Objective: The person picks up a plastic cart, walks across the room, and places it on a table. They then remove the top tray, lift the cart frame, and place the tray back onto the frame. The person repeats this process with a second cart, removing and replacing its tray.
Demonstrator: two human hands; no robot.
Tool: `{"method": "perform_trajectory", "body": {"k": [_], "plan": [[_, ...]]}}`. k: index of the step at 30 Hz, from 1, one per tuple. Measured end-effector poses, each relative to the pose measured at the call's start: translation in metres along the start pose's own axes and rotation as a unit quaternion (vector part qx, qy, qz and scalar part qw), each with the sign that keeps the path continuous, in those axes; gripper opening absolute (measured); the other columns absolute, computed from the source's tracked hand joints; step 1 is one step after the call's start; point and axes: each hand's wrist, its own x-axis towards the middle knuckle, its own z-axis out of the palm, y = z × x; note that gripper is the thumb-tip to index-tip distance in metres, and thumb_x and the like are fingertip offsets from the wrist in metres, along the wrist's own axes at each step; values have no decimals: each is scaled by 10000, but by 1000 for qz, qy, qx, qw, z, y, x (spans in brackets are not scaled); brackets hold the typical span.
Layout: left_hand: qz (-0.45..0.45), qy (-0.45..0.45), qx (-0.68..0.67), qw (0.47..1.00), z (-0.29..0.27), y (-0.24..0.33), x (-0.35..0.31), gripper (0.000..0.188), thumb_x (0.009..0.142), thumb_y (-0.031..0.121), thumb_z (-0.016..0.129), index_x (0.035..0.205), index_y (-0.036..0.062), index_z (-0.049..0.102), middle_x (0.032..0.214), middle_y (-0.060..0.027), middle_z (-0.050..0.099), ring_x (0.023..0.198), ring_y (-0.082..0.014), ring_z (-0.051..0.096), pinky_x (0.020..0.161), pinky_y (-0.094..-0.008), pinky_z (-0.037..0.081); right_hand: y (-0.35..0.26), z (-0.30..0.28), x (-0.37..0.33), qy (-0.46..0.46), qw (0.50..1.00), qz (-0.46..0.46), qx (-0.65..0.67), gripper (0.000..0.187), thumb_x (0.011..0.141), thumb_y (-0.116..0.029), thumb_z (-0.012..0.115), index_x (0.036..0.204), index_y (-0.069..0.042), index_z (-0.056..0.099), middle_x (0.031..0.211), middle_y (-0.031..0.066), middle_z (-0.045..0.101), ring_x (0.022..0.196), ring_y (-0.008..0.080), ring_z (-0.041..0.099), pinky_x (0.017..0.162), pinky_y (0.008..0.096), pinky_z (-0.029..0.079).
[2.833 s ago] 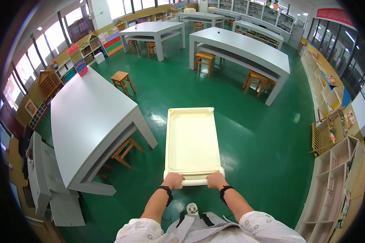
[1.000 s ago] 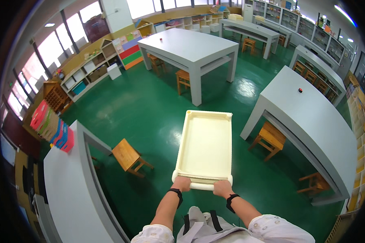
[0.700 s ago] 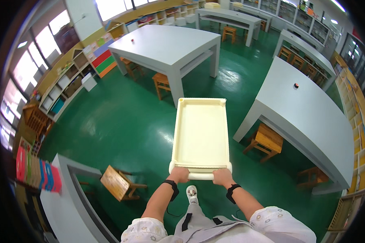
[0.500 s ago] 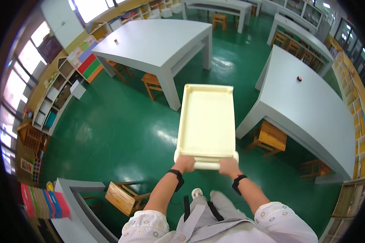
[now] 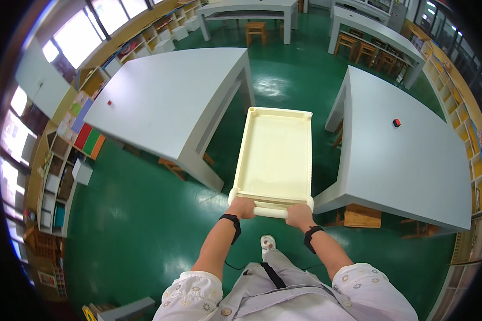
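A cream-coloured push cart (image 5: 276, 152) with a shallow, bare top tray stands in front of me. My left hand (image 5: 243, 207) is closed round the left part of its handle bar (image 5: 270, 212). Round the right part of the same bar wraps my right hand (image 5: 300, 215). Both arms stretch forward, with a black band on each wrist. The cart's lower part is hidden under the tray.
A grey table (image 5: 171, 91) with a small red object (image 5: 109, 102) stands to the left. Close on the cart's right is another grey table (image 5: 407, 155), bearing a red-and-black cube (image 5: 396, 123). Wooden stools (image 5: 362, 216) sit under it. Shelves (image 5: 53, 198) line the left wall.
The cart and I have moved forward into the gap between the two tables. Both hands keep their grip on the handle. The chair and folders at lower left have mostly slipped out of view.
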Motion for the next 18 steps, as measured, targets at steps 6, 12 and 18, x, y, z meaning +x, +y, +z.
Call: {"method": "perform_trajectory", "body": {"k": [6,12,18], "plan": [[29,-6,19,999,-68,-46,113,230,658,259,640,810,107,722,849,-109,693,828,-296,659,747,-388,526,53,-32,106,10,1000,22,3,128,619,-187,606,659,-90,679,673,143,657,635,314,647,572,406,516],[56,-25,20,998,-144,-109,234,246,667,281,665,814,92,719,863,-130,691,830,-313,658,736,-400,528,109,-64,234,54,997,40,33,132,619,-185,601,655,-84,677,681,147,659,633,325,643,582,412,516],[72,-34,37,996,-215,-168,363,315,694,366,690,862,101,717,894,-135,688,884,-329,646,777,-418,514,161,-108,362,29,995,88,35,143,635,-181,594,677,-81,686,716,156,668,680,332,654,628,422,524]]}}
